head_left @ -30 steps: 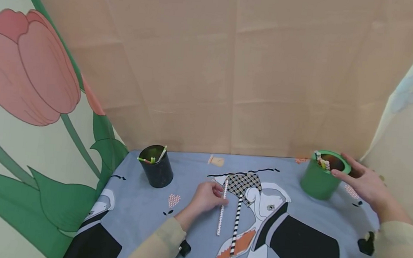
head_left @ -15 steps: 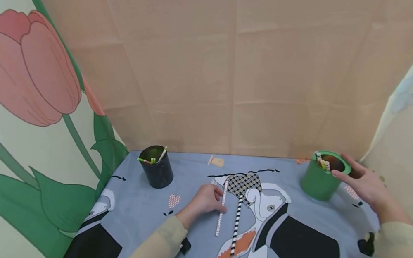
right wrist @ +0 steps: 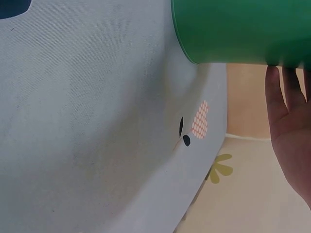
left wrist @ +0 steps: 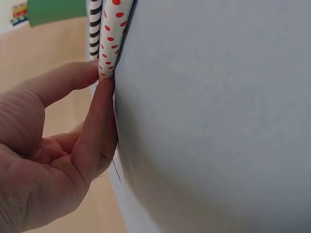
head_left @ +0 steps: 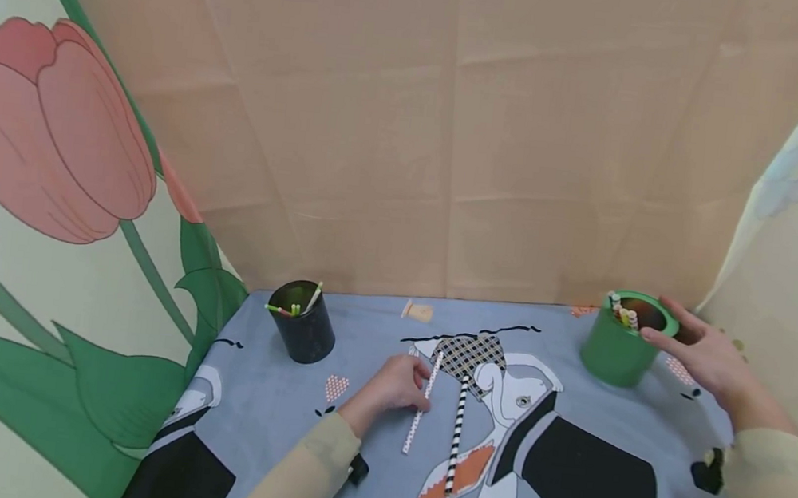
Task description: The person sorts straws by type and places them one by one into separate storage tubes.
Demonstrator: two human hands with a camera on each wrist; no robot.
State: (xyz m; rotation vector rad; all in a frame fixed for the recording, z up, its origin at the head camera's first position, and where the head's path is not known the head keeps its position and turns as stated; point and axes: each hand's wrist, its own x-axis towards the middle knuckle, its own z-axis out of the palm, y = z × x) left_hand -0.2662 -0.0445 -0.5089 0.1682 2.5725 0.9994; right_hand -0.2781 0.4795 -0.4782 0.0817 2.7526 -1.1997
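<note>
The left hand (head_left: 395, 385) rests on the printed grey-blue tablecloth (head_left: 268, 405) and pinches the upper part of a white straw with red dots (head_left: 422, 403) between thumb and forefinger; the left wrist view shows the fingertips (left wrist: 99, 77) closed on the straw's end. The dotted straw lies tilted on the cloth, its lower end angled toward the person's left. Just beside it, to the right, a black-and-white striped straw (head_left: 456, 435) lies flat and untouched. The right hand (head_left: 702, 354) is placed against the far side of a green cup (head_left: 616, 350) holding several straws, fingers straight and apart, touching the cup's rim and wall without curling round it. A black cup (head_left: 305, 328) with a few straws stands at the left rear, well apart from both hands.
</note>
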